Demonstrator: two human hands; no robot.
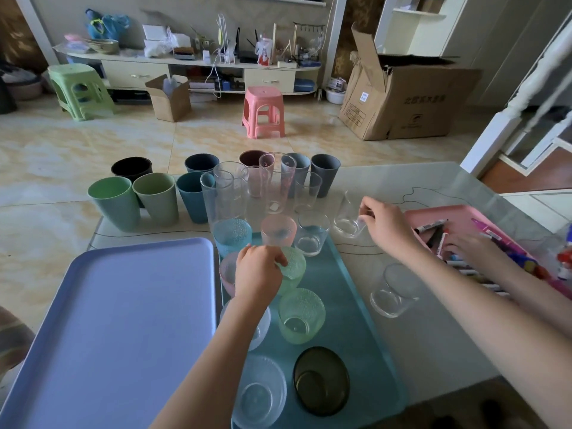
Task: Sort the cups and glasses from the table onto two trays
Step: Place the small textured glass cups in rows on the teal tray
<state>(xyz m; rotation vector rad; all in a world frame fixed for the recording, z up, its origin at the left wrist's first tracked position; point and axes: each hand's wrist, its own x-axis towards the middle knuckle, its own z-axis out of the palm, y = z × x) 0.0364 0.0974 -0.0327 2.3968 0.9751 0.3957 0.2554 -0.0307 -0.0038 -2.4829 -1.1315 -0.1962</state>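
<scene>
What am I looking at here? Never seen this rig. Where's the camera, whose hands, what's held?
There is no robot: one wide-angle camera sits on a person's head and looks down at their bare hands. The left hand has its fingers on a green textured glass on the teal tray, which already holds several glasses. The right hand grips a clear glass on the table. The purple tray holds nothing. Coloured plastic cups and tall clear glasses stand behind; a pink tray of markers lies to the right.
</scene>
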